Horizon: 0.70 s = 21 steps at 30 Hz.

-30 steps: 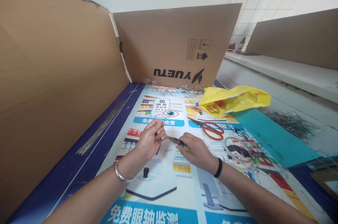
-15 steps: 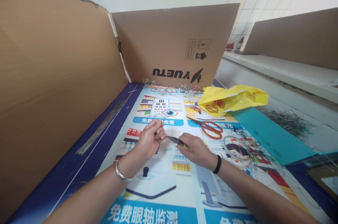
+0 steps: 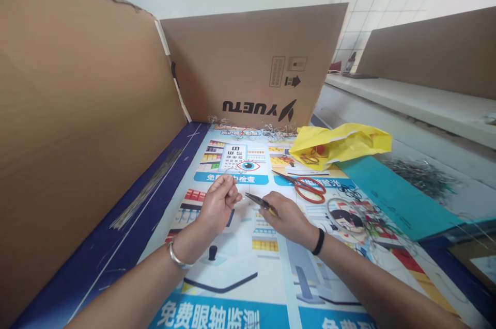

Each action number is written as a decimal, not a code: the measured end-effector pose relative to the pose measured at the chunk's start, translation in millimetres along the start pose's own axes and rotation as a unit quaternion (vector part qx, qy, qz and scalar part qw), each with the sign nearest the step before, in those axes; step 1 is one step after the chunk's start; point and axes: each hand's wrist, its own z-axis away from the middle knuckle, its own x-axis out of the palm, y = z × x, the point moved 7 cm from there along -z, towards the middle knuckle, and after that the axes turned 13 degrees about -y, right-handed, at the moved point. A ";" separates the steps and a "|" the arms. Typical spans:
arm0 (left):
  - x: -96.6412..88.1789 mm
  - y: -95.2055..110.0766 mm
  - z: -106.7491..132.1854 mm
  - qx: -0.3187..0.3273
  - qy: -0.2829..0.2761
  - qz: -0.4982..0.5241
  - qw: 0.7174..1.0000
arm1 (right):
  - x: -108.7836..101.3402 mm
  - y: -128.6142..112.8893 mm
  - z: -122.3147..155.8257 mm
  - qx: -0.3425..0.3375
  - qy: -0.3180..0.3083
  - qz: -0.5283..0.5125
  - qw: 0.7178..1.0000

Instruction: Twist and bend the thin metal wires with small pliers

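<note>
My left hand [image 3: 219, 204] is closed in a pinch on a thin piece of wire, held just above a printed poster [image 3: 236, 267] that covers the table. My right hand [image 3: 284, 216] grips small pliers [image 3: 259, 202] with a yellow handle. The pliers' tips point left at the left fingers, with a small gap between tips and fingers. A silver bracelet is on my left wrist and a black band on my right.
Red-handled scissors [image 3: 308, 187] lie right of my hands, with a yellow bag [image 3: 341, 144] behind them. A teal sheet [image 3: 391, 197] and tangled wire loops [image 3: 360, 218] lie at right. Cardboard walls [image 3: 251, 60] stand at the left and back. Straight wires [image 3: 145, 192] lie at left.
The pliers' tips have drawn slightly back from my left fingers, leaving a small gap. Both hands otherwise stay in place; the view has shifted a little.
</note>
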 end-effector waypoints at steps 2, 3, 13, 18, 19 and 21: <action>-0.3 0.0 -0.2 0.002 0.000 -0.001 1.000 | 0.3 0.7 0.0 -0.003 0.001 -0.001 1.000; -0.1 -0.1 -0.2 0.002 -0.001 -0.002 1.000 | 0.5 1.0 0.0 -0.004 0.000 -0.002 1.000; -0.3 0.8 0.4 -0.002 0.005 -0.016 1.000 | 2.1 1.2 -0.4 -0.012 -0.007 -0.009 1.000; -1.3 0.5 1.7 0.005 0.016 -0.021 1.000 | 2.8 1.9 -0.9 -0.017 -0.006 -0.010 1.000; -1.7 0.6 2.5 0.008 0.021 -0.023 0.999 | 2.5 1.9 -0.6 -0.015 -0.006 -0.009 1.000; -2.9 1.0 4.5 0.016 0.034 -0.029 0.999 | 1.7 2.0 0.3 -0.006 -0.007 -0.006 1.000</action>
